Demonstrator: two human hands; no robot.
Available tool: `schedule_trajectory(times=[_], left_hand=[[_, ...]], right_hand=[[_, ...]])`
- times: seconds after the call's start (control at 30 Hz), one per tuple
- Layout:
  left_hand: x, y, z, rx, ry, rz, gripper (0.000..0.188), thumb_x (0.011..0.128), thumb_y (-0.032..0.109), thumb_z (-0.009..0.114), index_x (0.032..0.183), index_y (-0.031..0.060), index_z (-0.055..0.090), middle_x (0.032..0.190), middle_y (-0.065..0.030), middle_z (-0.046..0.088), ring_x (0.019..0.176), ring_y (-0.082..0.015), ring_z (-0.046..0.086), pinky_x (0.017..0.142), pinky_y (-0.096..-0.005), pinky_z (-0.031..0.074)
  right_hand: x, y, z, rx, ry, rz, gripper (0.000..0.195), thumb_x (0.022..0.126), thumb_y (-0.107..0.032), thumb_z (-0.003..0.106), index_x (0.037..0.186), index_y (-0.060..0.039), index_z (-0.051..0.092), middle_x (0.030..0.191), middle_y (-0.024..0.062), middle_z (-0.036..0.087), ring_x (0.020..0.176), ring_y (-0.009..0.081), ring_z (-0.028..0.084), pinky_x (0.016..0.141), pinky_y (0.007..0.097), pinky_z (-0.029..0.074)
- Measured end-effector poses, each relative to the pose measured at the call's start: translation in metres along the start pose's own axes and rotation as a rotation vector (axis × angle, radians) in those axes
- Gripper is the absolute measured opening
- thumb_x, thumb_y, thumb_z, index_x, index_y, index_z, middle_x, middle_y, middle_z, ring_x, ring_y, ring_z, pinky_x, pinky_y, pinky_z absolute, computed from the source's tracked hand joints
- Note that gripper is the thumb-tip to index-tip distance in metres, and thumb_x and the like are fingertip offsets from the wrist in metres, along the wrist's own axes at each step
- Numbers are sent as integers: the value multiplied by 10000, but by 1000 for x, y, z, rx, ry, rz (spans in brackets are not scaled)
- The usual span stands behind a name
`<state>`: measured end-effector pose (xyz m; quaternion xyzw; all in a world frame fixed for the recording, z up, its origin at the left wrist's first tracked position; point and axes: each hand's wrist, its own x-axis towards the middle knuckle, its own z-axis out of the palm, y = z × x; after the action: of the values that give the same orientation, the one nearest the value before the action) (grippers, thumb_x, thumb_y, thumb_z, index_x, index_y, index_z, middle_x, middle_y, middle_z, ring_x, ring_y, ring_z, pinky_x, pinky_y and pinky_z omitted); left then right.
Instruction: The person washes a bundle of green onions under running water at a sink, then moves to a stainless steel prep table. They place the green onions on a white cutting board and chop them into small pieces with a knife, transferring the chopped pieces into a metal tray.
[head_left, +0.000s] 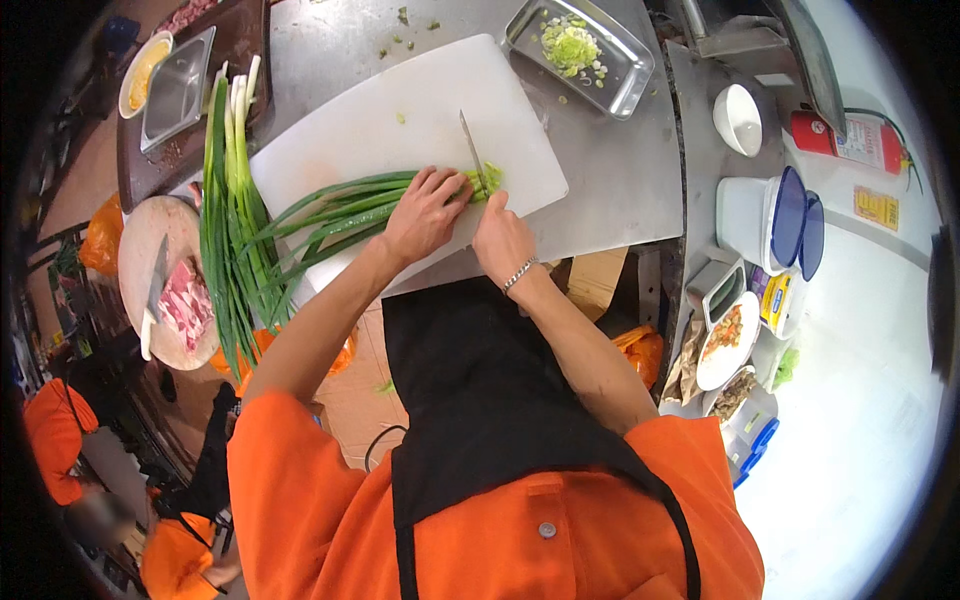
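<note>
A bunch of green onions lies across the white cutting board, its cut ends towards the right. My left hand presses down on the bunch close to those ends. In my right hand is the handle of a kitchen knife, whose blade crosses the green onions just right of my left fingers. Small cut pieces lie beside the blade. More whole green onions rest off the board's left edge. Sliced green onion lies in a metal tray behind the board at the right.
On the left, a round board holds raw meat and another knife. A metal pan stands beyond it. Bowls, plastic containers and a plate of food line the right counter. Two people in orange are at lower left.
</note>
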<state>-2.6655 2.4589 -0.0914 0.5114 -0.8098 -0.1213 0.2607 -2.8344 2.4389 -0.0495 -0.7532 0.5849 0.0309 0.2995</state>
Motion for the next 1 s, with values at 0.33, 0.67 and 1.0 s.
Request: schedule_trajectory(times=[0.33,0.67,1.0], left_hand=[[12,-16,-10,-102,-54,-58,361,837,96,756,1181,27,670,1203,-145,643,1096,-342,630,981,-436,509],[39,-14,-31,-187,-170,-285,272,839,99,766,1098,17,746,1147,-139,718,1031,-347,659,938,-449,517],[49,-14,-35,-253,-199,-372,245,842,103,761,1074,26,775,1122,-162,734,991,-352,694,882,-422,549]], right_hand=[[-29,14,2,73,-58,79,225,950,-81,499,1078,86,420,781,330,677,771,506,689,691,577,559],[-28,20,-4,65,-22,1,177,969,-76,485,1053,71,433,749,324,669,739,503,684,662,589,548],[-30,10,-17,236,23,9,167,971,-86,510,1002,63,442,716,332,651,704,520,665,638,594,539]])
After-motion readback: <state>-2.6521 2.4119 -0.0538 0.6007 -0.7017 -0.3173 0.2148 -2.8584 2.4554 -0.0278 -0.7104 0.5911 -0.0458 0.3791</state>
